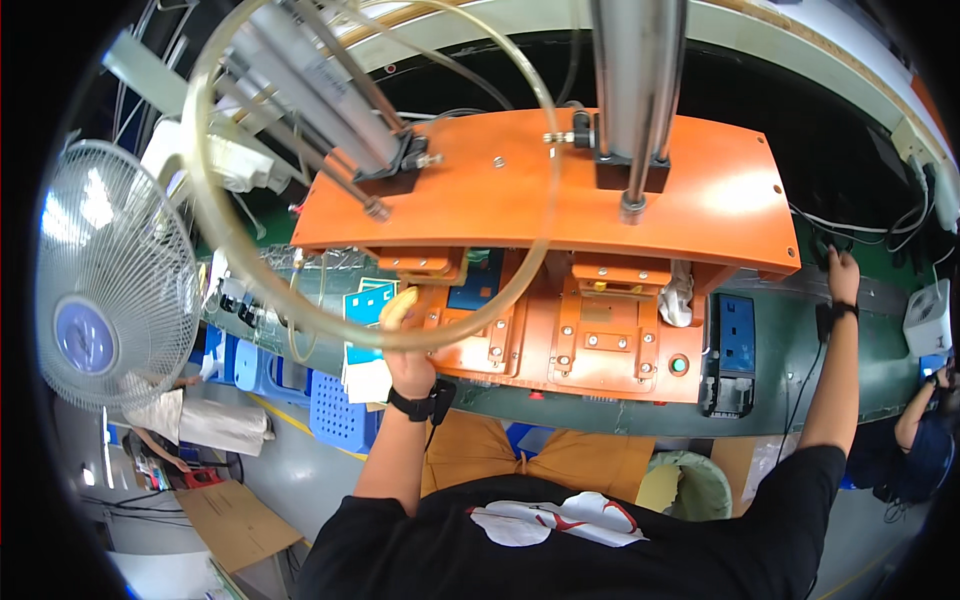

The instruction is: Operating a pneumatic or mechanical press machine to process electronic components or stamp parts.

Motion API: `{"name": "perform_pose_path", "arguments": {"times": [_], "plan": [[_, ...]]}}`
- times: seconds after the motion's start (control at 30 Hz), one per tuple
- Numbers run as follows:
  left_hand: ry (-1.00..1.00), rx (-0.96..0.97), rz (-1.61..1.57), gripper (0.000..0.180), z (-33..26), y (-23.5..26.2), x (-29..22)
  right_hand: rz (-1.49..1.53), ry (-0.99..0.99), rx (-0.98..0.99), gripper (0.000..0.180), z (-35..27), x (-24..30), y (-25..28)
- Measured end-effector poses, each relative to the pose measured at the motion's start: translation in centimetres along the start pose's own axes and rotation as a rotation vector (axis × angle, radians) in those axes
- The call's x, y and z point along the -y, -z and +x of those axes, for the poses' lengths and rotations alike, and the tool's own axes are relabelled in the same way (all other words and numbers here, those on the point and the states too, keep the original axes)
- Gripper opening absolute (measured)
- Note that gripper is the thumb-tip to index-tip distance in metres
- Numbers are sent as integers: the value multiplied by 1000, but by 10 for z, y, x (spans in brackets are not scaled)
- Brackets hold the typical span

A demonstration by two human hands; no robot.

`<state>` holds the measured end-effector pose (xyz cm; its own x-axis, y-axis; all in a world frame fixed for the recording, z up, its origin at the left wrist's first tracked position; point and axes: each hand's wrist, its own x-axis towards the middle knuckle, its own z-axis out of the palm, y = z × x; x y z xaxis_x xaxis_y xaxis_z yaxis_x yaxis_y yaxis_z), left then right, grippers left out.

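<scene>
My left hand (408, 365) is at the left front of an orange press (540, 190). Its fingers, with yellowish covers on the tips, stretch away from me beside blue cut-out sheets (372, 303). Part of that hand is crossed by a clear hose (320, 318). A dark blue plate (478, 285) lies at the left station of the press, just right of my fingers. Far to the right, my right hand (843, 275) reaches over the bench with its fingers bent down at a small black thing (828, 245). What they grip is too small to name.
Two upright cylinders (640, 80) stand on the press. A blue-and-black rectangular part (735, 345) lies right of it, near a green button (679, 365). A fan (115, 280) stands at left, a small white box (928, 318) at right. A lined bin (690, 487) is below the bench.
</scene>
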<state>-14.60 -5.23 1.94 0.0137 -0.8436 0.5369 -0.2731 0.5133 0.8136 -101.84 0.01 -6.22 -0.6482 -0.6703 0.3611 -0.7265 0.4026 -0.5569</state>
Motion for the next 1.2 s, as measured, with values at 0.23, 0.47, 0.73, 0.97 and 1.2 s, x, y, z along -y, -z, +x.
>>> {"name": "perform_pose_path", "arguments": {"times": [0.23, 0.47, 0.73, 0.97, 1.2], "plan": [[-189, 24, 123, 48, 13, -2, -15, 787, -420, 299, 28, -217, 74, 128], [-151, -28, -122, 36, -1, -1, -45, 1592, -704, 204, 17, -456, 165, 164], [-406, 785, -313, 55, -79, 8, -134, 1141, -368, 1162, 19, -530, 348, 74], [-446, 789, -15, 81, -77, 36, -122, 1246, -187, 1553, 26, -510, 453, 1], [-396, 724, 10, 74, -17, 55, -95, 1405, -334, 1438, 30, -496, 515, -36]]}}
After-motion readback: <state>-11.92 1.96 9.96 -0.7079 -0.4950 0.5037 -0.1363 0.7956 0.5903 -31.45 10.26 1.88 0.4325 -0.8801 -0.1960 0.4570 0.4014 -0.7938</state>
